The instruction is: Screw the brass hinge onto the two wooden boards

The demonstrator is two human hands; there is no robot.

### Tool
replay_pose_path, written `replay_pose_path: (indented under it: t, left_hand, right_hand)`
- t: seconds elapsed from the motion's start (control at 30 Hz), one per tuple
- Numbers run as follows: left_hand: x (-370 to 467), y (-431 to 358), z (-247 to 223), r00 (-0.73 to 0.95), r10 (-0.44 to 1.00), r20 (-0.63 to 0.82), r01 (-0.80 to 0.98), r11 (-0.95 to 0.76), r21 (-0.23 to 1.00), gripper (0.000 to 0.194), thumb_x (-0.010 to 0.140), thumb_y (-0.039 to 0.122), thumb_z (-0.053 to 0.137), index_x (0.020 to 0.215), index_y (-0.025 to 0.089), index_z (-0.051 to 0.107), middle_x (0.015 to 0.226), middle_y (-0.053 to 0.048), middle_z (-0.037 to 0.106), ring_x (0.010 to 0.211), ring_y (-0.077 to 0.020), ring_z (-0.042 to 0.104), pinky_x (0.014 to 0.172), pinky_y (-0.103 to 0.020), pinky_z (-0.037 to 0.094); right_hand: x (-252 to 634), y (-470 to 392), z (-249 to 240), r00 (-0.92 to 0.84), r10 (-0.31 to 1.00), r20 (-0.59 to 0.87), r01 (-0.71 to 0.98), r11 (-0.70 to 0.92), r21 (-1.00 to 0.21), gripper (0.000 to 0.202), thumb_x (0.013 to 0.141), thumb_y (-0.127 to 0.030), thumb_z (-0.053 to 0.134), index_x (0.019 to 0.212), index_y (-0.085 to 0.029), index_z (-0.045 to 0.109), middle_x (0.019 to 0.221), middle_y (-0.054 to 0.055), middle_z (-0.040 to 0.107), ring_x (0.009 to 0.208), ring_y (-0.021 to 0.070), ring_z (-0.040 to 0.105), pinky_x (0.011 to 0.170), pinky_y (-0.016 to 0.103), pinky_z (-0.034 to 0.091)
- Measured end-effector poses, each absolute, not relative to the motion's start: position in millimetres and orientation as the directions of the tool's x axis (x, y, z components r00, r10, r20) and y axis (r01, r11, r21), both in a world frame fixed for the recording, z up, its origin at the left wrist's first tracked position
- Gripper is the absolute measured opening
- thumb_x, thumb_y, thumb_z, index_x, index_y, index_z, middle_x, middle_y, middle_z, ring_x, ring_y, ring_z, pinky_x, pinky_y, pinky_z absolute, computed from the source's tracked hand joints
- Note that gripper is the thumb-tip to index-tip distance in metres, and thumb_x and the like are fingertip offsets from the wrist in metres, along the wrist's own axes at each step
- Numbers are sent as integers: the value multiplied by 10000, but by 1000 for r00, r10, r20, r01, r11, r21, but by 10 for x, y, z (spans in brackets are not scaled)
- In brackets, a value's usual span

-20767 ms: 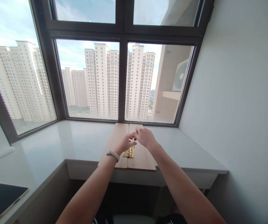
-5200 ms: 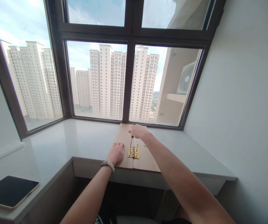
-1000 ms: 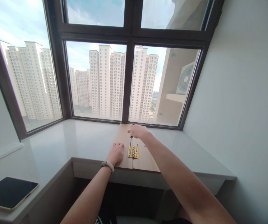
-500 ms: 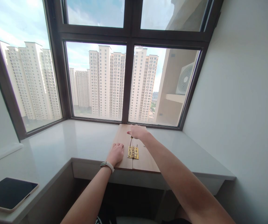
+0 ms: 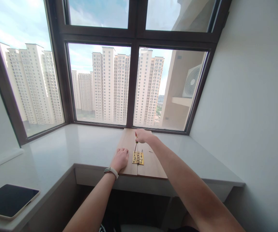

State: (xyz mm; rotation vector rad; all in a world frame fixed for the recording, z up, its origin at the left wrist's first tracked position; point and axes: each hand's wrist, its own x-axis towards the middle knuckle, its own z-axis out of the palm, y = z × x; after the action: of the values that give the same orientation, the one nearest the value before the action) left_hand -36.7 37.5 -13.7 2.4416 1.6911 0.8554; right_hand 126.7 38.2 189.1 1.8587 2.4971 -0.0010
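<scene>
Two light wooden boards lie side by side on the white sill, with a narrow seam between them. A brass hinge spans that seam near the front. My right hand is closed around the handle of a screwdriver, whose shaft slants down to the upper left part of the hinge. My left hand lies flat on the left board, beside the hinge, fingers stretched forward and holding nothing. Screw heads show on the hinge's right leaf.
Small dark screws lie on the right board. A tablet rests on the white counter at the lower left. Behind the boards stands the dark window frame; a white wall rises on the right.
My right hand has turned on the screwdriver handle, its wrist and forearm shifting slightly, and the small screws on the right board show more. My left hand stays in place.
</scene>
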Motion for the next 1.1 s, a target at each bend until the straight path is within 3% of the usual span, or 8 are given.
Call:
replay_pose_path:
  t: [0.1, 0.17, 0.37, 0.57, 0.7, 0.83, 1.1]
  left_hand:
    - [-367, 373, -137, 248, 875, 415, 848, -403, 344, 354, 1005, 303, 360, 1212, 171, 614, 1237, -146, 615, 1203, -292, 469, 1056, -400, 325]
    - [-367, 368, -133, 246, 875, 416, 848, -402, 344, 350, 1004, 306, 365, 1207, 171, 616, 1233, -144, 618, 1201, -292, 471, 1053, -399, 331]
    - [-375, 373, -138, 253, 871, 422, 846, -411, 340, 351, 1006, 310, 364, 1205, 166, 615, 1235, -148, 616, 1197, -289, 468, 1047, -394, 330]
    - [-379, 398, -167, 254, 864, 436, 849, -415, 328, 331, 999, 304, 390, 1181, 162, 627, 1197, -135, 627, 1170, -288, 476, 1047, -385, 331]
    - [-378, 401, -163, 251, 863, 439, 849, -414, 329, 329, 999, 301, 386, 1179, 166, 625, 1197, -136, 628, 1162, -288, 477, 1040, -388, 330]
    - [-376, 392, -152, 249, 870, 425, 852, -406, 330, 338, 1002, 311, 374, 1188, 170, 619, 1218, -140, 625, 1175, -288, 472, 1035, -390, 326]
    - [-377, 390, -161, 257, 863, 434, 849, -416, 326, 348, 1003, 306, 364, 1197, 163, 616, 1218, -142, 623, 1170, -287, 470, 1038, -385, 311]
  right_hand:
    - [1260, 367, 1886, -251, 968, -8, 967, 251, 31, 398, 905, -482, 666, 1123, -150, 695, 1156, 189, 705, 1056, 288, 685, 768, 299, 510]
    - [1268, 361, 1877, -239, 971, 27, 971, 238, 37, 397, 938, -498, 612, 1125, -159, 699, 1173, 198, 701, 1074, 295, 681, 796, 316, 511]
    - [1309, 387, 1856, -276, 960, 50, 961, 275, 27, 270, 931, -376, 634, 1135, -203, 672, 1206, 164, 690, 1070, 290, 675, 817, 342, 511]
    - [1299, 415, 1850, -311, 950, 30, 950, 311, -14, 343, 835, -244, 736, 1159, -212, 628, 1206, 106, 687, 1011, 218, 683, 722, 248, 500]
    - [1271, 379, 1832, -297, 954, 47, 955, 298, -4, 411, 871, -422, 718, 1181, -168, 626, 1205, 164, 681, 1071, 269, 672, 768, 280, 504]
    - [1271, 350, 1814, -258, 960, 111, 966, 254, 47, 437, 951, -537, 577, 1197, -180, 631, 1195, 186, 685, 1112, 297, 661, 846, 331, 492]
    - [1303, 420, 1826, -326, 944, 45, 944, 328, -45, 268, 897, -330, 675, 1138, -229, 615, 1163, 96, 692, 943, 214, 684, 699, 262, 477]
